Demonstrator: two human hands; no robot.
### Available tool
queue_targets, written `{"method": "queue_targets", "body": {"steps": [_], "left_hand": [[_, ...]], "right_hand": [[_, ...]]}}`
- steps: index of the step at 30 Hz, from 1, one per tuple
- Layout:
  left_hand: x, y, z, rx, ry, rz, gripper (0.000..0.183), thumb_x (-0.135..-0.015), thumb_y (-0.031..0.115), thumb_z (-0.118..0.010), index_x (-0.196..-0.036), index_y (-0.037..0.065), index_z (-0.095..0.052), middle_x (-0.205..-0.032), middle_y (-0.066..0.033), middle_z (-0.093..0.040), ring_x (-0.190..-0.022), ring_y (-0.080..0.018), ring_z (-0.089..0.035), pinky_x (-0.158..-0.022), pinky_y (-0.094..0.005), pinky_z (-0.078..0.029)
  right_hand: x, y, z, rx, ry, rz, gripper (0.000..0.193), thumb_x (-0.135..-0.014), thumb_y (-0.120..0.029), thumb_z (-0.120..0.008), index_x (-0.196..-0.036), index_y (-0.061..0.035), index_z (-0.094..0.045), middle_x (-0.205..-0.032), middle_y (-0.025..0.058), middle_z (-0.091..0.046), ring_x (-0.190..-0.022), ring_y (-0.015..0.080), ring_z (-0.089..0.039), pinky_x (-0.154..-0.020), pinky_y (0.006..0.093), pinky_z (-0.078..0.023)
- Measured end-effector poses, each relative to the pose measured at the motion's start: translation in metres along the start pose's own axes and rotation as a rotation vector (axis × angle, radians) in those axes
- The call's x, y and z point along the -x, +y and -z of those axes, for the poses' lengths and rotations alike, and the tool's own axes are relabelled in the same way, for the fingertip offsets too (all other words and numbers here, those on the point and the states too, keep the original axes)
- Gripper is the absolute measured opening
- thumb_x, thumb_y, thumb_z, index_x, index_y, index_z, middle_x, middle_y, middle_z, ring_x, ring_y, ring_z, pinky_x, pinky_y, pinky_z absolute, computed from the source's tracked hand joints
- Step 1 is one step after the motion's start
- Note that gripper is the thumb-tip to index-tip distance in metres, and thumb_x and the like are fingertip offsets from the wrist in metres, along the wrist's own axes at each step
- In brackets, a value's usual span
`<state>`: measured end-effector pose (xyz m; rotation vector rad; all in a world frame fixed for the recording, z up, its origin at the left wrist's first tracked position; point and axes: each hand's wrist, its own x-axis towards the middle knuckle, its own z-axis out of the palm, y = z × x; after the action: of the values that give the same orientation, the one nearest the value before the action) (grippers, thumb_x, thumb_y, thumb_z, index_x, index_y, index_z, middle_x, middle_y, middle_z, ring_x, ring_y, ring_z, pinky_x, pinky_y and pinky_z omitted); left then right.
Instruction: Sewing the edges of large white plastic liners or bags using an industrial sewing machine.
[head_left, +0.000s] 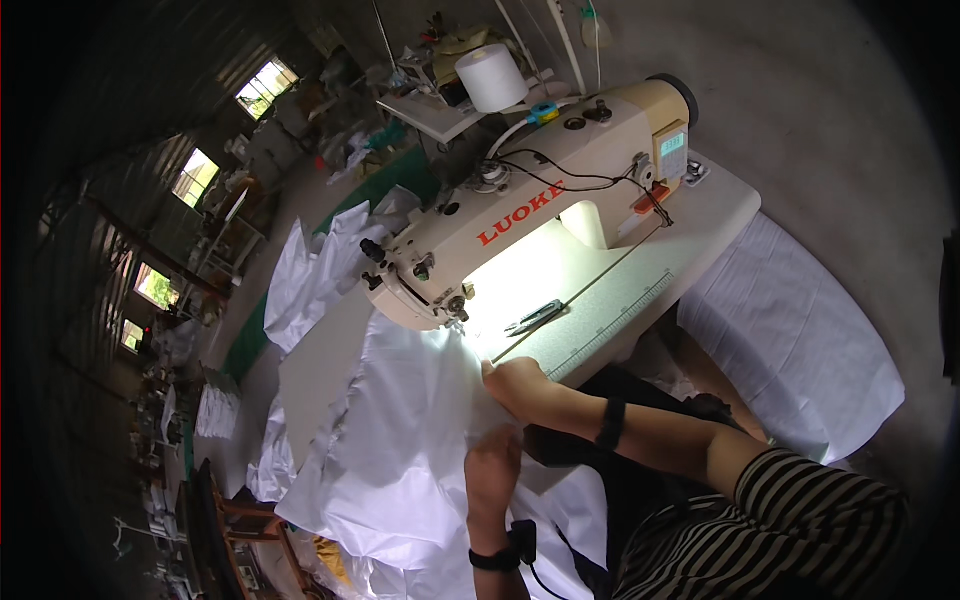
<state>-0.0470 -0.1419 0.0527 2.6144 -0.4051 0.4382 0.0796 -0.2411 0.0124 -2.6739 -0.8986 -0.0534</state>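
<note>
Daylight is admitted by small windows beyond the desk. White cloth is laid under the head of the sewing machine and draped over the desk's near edge. Light, soft, slightly slippery handling is expected; hold is best taken flat, near the cloth's border. The right hand is placed at the desk's near edge, the left hand over the cloth. Fingers are curled; whether cloth is pinched cannot be told.

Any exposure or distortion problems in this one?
In the head view, glare washes out part of the machine bed under the sewing machine arm; there too, white fabric shows folds, but windows look overexposed against a murky left background; also in the head view, the fisheye leaves dark corners.
</note>
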Motion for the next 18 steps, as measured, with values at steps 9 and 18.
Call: {"method": "queue_targets", "body": {"steps": [9, 18], "left_hand": [[-0.014, -0.008, -0.017, 0.100, 0.226, 0.225, 0.020, -0.087, 0.000, -0.056, -0.106, 0.002, -0.063, -0.095, -0.0200, -0.065, -0.084, -0.0354, -0.065, -0.073, -0.0415, -0.052], [0.168, 0.068, -0.060, 0.785, 0.200, 0.893, 0.025, -0.096, 0.003, -0.054, -0.119, -0.003, -0.056, -0.112, -0.0155, -0.064, -0.101, -0.0234, -0.067, -0.079, -0.0323, -0.056]], "right_hand": [[-0.016, 0.021, 0.019, -0.333, 0.070, -0.013, 0.034, -0.095, -0.022, -0.054, -0.119, 0.0029, -0.056, -0.082, 0.0191, -0.069, -0.076, 0.0347, -0.069, -0.063, 0.0406, -0.054], [0.188, 0.031, 0.023, -0.894, -0.146, -0.115, 0.052, -0.090, -0.035, -0.069, -0.126, 0.0001, -0.056, -0.115, 0.0159, -0.064, -0.104, 0.0250, -0.065, -0.084, 0.0323, -0.053]]}}
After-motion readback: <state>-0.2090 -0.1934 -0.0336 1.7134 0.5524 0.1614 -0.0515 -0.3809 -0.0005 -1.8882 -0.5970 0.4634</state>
